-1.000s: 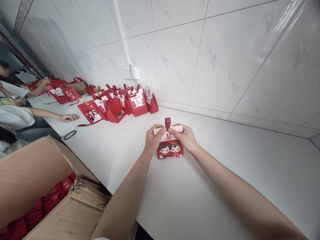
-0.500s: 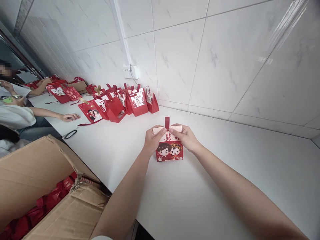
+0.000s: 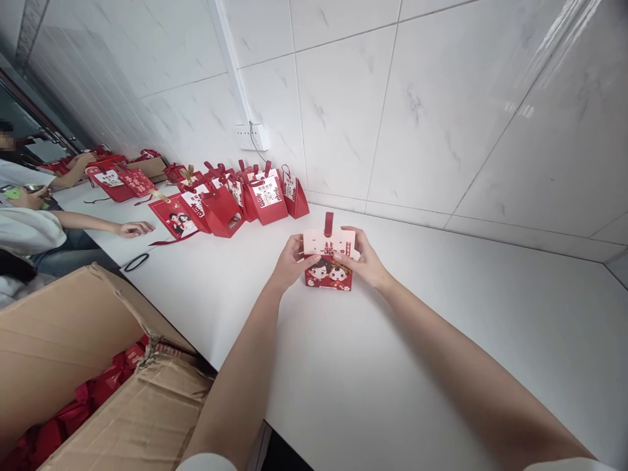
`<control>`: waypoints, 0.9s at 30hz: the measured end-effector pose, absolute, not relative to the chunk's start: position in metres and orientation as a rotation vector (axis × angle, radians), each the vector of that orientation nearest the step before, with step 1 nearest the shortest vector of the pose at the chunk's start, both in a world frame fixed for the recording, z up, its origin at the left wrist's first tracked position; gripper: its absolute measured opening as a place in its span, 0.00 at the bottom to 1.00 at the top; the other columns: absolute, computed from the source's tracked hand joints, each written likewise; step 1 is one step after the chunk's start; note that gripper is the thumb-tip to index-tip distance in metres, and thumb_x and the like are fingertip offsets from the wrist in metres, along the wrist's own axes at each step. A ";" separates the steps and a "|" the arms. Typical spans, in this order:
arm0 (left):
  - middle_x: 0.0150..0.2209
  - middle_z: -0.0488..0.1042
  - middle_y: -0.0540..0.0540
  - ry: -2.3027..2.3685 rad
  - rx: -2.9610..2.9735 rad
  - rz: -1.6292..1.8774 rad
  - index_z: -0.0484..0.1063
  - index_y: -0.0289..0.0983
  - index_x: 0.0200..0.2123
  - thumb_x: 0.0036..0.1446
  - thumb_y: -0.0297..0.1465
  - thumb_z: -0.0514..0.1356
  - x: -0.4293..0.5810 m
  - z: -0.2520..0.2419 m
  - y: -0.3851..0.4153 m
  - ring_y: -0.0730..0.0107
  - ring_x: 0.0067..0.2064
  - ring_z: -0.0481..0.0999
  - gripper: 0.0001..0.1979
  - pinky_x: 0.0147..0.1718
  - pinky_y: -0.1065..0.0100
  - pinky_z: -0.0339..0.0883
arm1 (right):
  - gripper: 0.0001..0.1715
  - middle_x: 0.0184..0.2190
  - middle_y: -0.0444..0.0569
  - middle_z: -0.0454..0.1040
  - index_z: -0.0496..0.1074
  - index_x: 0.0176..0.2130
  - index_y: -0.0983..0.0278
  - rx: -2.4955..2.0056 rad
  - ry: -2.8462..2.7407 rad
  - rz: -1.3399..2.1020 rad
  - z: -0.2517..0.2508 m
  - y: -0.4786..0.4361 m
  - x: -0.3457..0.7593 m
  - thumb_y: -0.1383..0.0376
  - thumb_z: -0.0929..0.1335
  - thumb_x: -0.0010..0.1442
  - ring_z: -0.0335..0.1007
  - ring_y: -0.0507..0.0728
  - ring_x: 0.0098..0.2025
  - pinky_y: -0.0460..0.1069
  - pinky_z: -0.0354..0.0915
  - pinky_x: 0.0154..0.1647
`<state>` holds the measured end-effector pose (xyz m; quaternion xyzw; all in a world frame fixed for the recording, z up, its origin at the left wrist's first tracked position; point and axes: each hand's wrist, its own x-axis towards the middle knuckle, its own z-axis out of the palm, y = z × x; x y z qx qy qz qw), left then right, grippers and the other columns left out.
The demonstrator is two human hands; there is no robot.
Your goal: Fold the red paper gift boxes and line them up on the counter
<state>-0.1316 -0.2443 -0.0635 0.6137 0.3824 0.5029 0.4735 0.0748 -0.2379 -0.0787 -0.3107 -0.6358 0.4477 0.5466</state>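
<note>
A small red gift box [image 3: 328,274] with a cartoon couple on its front and a pale top panel stands on the white table [image 3: 373,366]. A red ribbon loop [image 3: 328,223] sticks up from its top. My left hand [image 3: 290,260] grips the box's left side, fingers curled onto its front. My right hand [image 3: 364,259] grips the right side the same way. Both hands press the box between them.
A row of finished red gift boxes [image 3: 230,196] stands along the tiled wall at the left. An open cardboard carton [image 3: 98,366] holding red pieces sits at the lower left. Other people's arms [image 3: 98,226] rest on the table's far left end. A black loop [image 3: 136,262] lies near the edge.
My fingers have slid from the box's top edge by the ribbon down to its sides. The pale top panel now shows fully, and the box sits slightly farther from me.
</note>
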 end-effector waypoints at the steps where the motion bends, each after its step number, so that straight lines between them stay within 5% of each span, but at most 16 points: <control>1: 0.50 0.73 0.42 0.949 1.477 1.153 0.66 0.38 0.46 0.43 0.36 0.71 -0.135 -0.070 -0.240 0.61 0.50 0.73 0.27 0.49 0.62 0.67 | 0.41 0.54 0.52 0.69 0.60 0.56 0.58 -0.751 -1.547 1.140 -0.088 -0.234 0.079 0.54 0.76 0.48 0.67 0.61 0.54 0.55 0.66 0.53; 9: 0.41 0.77 0.41 1.269 1.144 1.134 0.68 0.37 0.40 0.50 0.52 0.62 -0.137 -0.089 -0.224 0.64 0.35 0.78 0.25 0.36 0.62 0.72 | 0.32 0.53 0.50 0.70 0.58 0.57 0.54 -0.877 -1.339 1.310 -0.121 -0.216 0.090 0.47 0.67 0.58 0.72 0.58 0.47 0.55 0.68 0.48; 13: 0.41 0.78 0.37 1.393 1.081 0.984 0.73 0.34 0.40 0.50 0.52 0.61 -0.130 -0.086 -0.227 0.59 0.33 0.78 0.27 0.32 0.60 0.73 | 0.25 0.44 0.48 0.73 0.68 0.45 0.58 -1.046 -1.373 1.185 -0.121 -0.215 0.087 0.44 0.61 0.61 0.70 0.58 0.45 0.55 0.65 0.49; 17: 0.41 0.78 0.40 1.532 1.253 1.025 0.75 0.36 0.37 0.55 0.49 0.56 -0.125 -0.084 -0.233 0.58 0.40 0.77 0.22 0.38 0.62 0.70 | 0.28 0.39 0.48 0.71 0.72 0.31 0.60 -1.170 -1.396 0.950 -0.118 -0.218 0.083 0.43 0.58 0.62 0.67 0.58 0.43 0.53 0.60 0.51; 20: 0.37 0.77 0.43 1.716 1.552 1.056 0.73 0.37 0.27 0.55 0.52 0.55 -0.125 -0.080 -0.237 0.61 0.43 0.74 0.23 0.41 0.66 0.65 | 0.30 0.30 0.46 0.69 0.67 0.23 0.61 -1.183 -1.329 1.015 -0.113 -0.221 0.082 0.41 0.60 0.59 0.65 0.55 0.34 0.50 0.62 0.41; 27: 0.17 0.62 0.51 1.519 1.212 0.803 0.67 0.38 0.22 0.53 0.57 0.54 -0.123 -0.076 -0.239 0.74 0.19 0.58 0.27 0.22 0.69 0.52 | 0.28 0.17 0.44 0.65 0.70 0.24 0.64 -1.169 -1.317 1.441 -0.101 -0.218 0.085 0.42 0.67 0.53 0.52 0.49 0.16 0.47 0.47 0.16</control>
